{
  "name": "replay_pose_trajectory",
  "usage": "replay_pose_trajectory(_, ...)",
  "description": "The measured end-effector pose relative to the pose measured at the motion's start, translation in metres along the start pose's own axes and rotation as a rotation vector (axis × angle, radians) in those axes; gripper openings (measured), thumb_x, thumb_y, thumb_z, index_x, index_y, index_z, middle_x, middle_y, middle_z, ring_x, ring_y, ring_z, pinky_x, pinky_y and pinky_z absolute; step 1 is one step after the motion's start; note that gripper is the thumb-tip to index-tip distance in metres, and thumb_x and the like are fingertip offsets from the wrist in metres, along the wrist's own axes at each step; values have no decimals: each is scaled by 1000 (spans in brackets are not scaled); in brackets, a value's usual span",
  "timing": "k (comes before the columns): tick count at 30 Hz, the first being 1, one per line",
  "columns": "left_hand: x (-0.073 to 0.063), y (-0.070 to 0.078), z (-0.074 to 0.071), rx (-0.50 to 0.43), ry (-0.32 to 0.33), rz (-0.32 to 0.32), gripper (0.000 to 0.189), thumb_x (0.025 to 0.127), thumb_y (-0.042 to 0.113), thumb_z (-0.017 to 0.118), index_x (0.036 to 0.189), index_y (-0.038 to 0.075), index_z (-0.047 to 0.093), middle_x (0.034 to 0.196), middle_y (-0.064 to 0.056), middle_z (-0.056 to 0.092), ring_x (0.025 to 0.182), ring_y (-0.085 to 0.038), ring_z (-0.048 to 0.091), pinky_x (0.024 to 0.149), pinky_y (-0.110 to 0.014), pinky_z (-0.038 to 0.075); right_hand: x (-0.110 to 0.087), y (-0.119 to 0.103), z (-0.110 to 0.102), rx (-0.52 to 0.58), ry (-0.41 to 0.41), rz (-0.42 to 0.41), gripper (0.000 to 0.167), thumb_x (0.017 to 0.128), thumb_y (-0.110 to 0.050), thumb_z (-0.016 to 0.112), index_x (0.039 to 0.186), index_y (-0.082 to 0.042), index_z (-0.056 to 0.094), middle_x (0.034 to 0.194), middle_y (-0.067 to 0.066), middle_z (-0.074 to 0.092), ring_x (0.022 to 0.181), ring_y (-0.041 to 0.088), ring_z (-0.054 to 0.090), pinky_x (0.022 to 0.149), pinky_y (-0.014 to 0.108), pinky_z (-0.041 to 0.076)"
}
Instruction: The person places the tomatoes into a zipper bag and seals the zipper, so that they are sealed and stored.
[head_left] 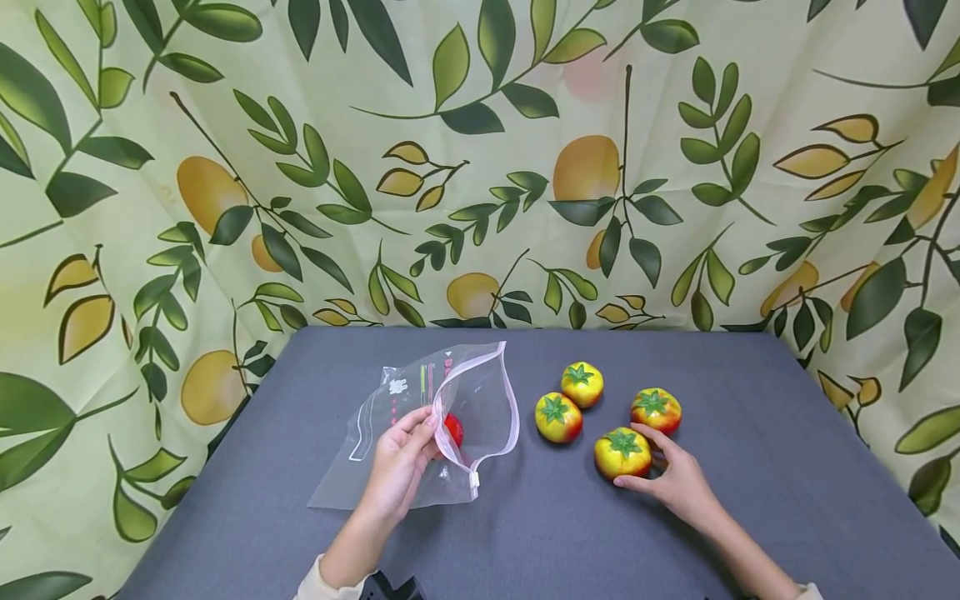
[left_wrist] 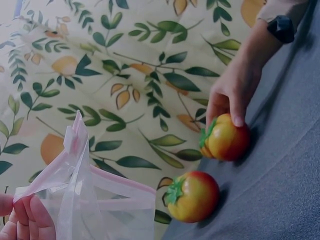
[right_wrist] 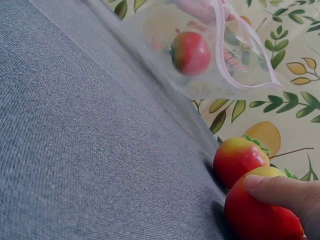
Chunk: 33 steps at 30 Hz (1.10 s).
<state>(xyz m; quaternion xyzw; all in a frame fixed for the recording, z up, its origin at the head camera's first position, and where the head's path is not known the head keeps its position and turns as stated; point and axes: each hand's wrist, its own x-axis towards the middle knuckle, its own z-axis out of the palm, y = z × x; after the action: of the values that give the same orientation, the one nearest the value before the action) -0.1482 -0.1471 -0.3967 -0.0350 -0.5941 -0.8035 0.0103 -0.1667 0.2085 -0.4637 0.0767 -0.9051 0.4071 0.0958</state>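
Observation:
My left hand (head_left: 402, 462) pinches the pink-edged rim of a clear zip bag (head_left: 352, 475), holding its mouth apart toward the right. Inside the bag lies a red fruit (right_wrist: 192, 53), partly hidden by the hand in the head view. My right hand (head_left: 678, 483) has thumb and fingers around the sides of a yellow-and-red toy persimmon (head_left: 623, 455) with a green leafy top, which sits on the table. Just behind it is another persimmon (head_left: 656, 411), close to the fingertips. In the left wrist view the left fingers (left_wrist: 35, 217) grip the bag's edge.
Two more persimmons, a nearer one (head_left: 558, 418) and a farther one (head_left: 582, 384), sit between the bag and my right hand. The grey cloth-covered table (head_left: 570, 542) ends at a leaf-printed curtain (head_left: 480, 167) behind and on both sides.

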Motion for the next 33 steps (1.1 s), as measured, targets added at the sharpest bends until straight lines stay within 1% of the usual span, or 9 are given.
replay_pose_trajectory(6, 0, -1, -1, 4, 1, 0, 18, 97, 7, 51, 112, 0, 57, 91, 6, 68, 79, -3, 63, 75, -18, 55, -1, -1, 1, 16, -11, -3, 78, 59, -19, 91, 126, 0, 56, 120, 24, 64, 86, -14, 55, 74, 9, 50)
replay_pose_trajectory(11, 0, -1, -1, 8, 11, -11, 17, 97, 7, 51, 112, 0, 57, 90, 7, 68, 78, -3, 64, 74, -18, 55, -1, 0, 3, 50, -27, 11, 77, 60, -16, 90, 126, 1, 55, 121, 25, 62, 87, -16, 53, 75, 5, 48)
replay_pose_trajectory(14, 0, -2, -1, 6, 6, -2, 17, 97, 6, 51, 111, 1, 57, 90, 7, 68, 78, -3, 64, 74, -18, 55, 0, 1, 3, 79, -32, 20, 77, 60, -15, 90, 127, 1, 55, 122, 25, 62, 88, -17, 53, 75, 2, 46)
replay_pose_trajectory(17, 0, -1, -1, 3, -4, 10, 16, 97, 7, 51, 110, 3, 58, 90, 7, 68, 79, -3, 64, 75, -18, 55, 1, 1, 3, 90, -38, 24, 77, 61, -15, 90, 127, 1, 54, 122, 24, 61, 88, -18, 52, 76, 2, 45)
replay_pose_trajectory(20, 0, -1, -1, 2, -9, 20, 15, 97, 7, 51, 110, 3, 59, 91, 6, 68, 80, -3, 64, 74, -18, 55, 1, 1, 3, 80, -37, 24, 77, 61, -16, 90, 127, 1, 54, 122, 23, 62, 89, -18, 52, 76, 3, 46)
replay_pose_trajectory(25, 0, -1, 0, 2, -8, 20, 15, 97, 7, 51, 109, 4, 59, 91, 7, 68, 80, -3, 64, 75, -18, 55, 1, 1, 2, 58, -26, 21, 77, 61, -18, 90, 127, 0, 55, 121, 21, 63, 90, -20, 49, 77, 5, 48)
replay_pose_trajectory(33, 0, 0, -1, 6, -3, 13, 14, 97, 7, 51, 109, 4, 58, 89, 7, 68, 78, -3, 64, 73, -19, 55, 1, 1, 2, 65, -19, 4, 77, 60, -17, 90, 126, 1, 55, 122, 22, 63, 91, -21, 47, 77, 3, 46)
